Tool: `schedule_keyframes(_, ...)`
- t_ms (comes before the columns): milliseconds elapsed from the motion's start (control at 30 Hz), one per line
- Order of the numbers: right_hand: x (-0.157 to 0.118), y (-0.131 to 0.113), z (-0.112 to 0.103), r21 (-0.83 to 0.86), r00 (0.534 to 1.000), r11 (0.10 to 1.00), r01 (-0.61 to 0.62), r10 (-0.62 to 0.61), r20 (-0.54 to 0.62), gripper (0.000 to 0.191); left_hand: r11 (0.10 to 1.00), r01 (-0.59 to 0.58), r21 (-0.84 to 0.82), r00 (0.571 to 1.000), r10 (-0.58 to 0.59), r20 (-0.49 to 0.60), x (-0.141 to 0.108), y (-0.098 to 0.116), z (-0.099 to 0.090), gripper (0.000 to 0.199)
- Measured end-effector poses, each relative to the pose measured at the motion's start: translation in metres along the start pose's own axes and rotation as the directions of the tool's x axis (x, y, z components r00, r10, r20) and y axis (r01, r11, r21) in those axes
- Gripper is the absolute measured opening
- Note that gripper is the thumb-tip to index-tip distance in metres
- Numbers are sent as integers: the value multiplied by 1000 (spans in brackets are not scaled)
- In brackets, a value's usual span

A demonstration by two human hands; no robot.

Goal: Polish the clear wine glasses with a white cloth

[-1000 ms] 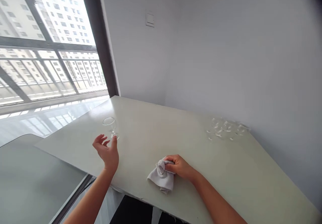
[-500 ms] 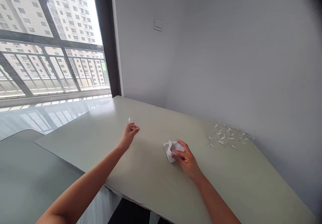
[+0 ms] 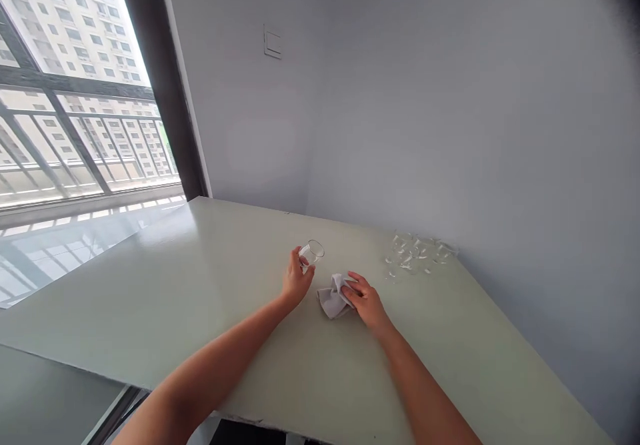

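My left hand grips a clear drinking glass near the middle of the table. The glass tilts, its rim facing up and to the right, and my fingers hide its lower part. To the right of it, my right hand is closed on a crumpled pale cloth. The cloth hangs bunched from my fingers and its lower edge is close to the tabletop; I cannot tell whether it touches. A gap separates the glass from the cloth.
Several clear glasses stand clustered at the table's back right, close to the grey wall. The pale tabletop stretches left toward a window. A switch is on the wall.
My left hand has brought the glass rightward, closer to the cloth. The cloth now hangs looser in my right hand. The view has turned to the right.
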State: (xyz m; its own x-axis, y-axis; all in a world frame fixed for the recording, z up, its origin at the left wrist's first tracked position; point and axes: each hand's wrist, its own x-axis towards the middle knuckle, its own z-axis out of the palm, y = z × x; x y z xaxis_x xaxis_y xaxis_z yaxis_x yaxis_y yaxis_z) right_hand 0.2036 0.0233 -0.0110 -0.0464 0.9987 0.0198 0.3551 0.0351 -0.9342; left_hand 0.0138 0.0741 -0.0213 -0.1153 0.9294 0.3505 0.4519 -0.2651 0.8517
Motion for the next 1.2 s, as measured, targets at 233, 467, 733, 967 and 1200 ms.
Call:
schedule_keyframes(233, -11, -16, -9, -608, 900, 783, 128, -349, -260, 25, 968, -227, 106, 972, 232, -41, -15, -6, -7, 48)
schedule_keyframes(467, -10, -23, -9, 255, 908, 950, 179, -60, -414, 35, 899, -368, 237, 918, 392, -63, -15, -6, -7, 45)
schedule_keyframes(733, -9, -35, 10, 535, 867, 800, 270, 40, -497, 29, 861, -394, 322, 888, 447, -107, -9, -5, -7, 64)
schedule_keyframes(967, -4, -70, 45, 0, 872, 899, 438, -425, -243, 26, 811, -442, 383, 854, 511, -97, -11, -4, -9, 63)
schedule_keyframes(1200, 2, -64, 56, -44, 936, 937, 348, -349, -41, 41, 718, -418, 556, 856, 517, -25, -7, -3, -16, 54)
